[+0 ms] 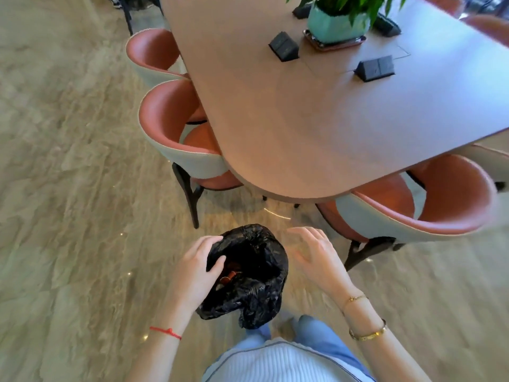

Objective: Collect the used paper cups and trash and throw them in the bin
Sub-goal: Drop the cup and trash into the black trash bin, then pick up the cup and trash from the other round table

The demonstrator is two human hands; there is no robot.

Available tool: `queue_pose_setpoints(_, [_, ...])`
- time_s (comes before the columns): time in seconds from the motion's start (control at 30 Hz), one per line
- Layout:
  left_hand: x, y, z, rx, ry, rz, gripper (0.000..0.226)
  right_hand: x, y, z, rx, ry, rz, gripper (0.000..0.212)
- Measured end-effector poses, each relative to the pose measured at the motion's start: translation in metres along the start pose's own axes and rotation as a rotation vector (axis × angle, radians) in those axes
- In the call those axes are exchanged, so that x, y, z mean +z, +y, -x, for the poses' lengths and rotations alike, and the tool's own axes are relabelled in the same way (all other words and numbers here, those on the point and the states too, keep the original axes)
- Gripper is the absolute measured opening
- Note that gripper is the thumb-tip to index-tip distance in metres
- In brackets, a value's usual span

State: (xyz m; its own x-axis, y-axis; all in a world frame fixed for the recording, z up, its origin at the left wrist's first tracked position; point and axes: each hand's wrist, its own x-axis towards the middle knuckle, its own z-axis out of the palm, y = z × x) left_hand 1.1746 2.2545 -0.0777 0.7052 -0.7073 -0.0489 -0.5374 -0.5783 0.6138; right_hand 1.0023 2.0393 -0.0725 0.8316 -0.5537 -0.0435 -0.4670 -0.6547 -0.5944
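One crumpled black bag (248, 274) hangs open-mouthed above the floor, just short of the desk (303, 119), with something reddish-brown showing inside. The left hand (197, 268) grips its rim, fingers curled over the edge. The right hand (316, 257) hovers beside the bag, fingers spread and holding nothing. Two chairs (170, 128) stand left of the bag at the desk, another to its right.
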Motion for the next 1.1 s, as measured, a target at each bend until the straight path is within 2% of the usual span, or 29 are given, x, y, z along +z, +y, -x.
queue_pose_setpoints(0.2, [0.021, 0.059, -0.021, 0.219, -0.125, -0.037, 0.036, -0.043, 0.038, 0.073, 0.182, 0.174, -0.013, 0.035])
queue_pose_setpoints(0.43, [0.081, 0.163, -0.015, 0.504, -0.257, -0.032, 0.036, -0.087, 0.093, 0.182, 0.420, 0.399, -0.051, 0.037])
queue_pose_setpoints(0.6, [0.150, 0.254, 0.015, 0.682, -0.361, -0.015, 0.039, -0.119, 0.139, 0.274, 0.590, 0.536, -0.086, 0.037])
queue_pose_setpoints(0.87, [0.279, 0.404, 0.091, 0.851, -0.530, 0.077, 0.041, -0.182, 0.226, 0.429, 0.831, 0.684, -0.048, 0.036])
queue_pose_setpoints(1.1, [0.360, 0.514, 0.134, 0.975, -0.676, 0.093, 0.038, -0.226, 0.298, 0.515, 1.011, 0.846, -0.043, 0.035])
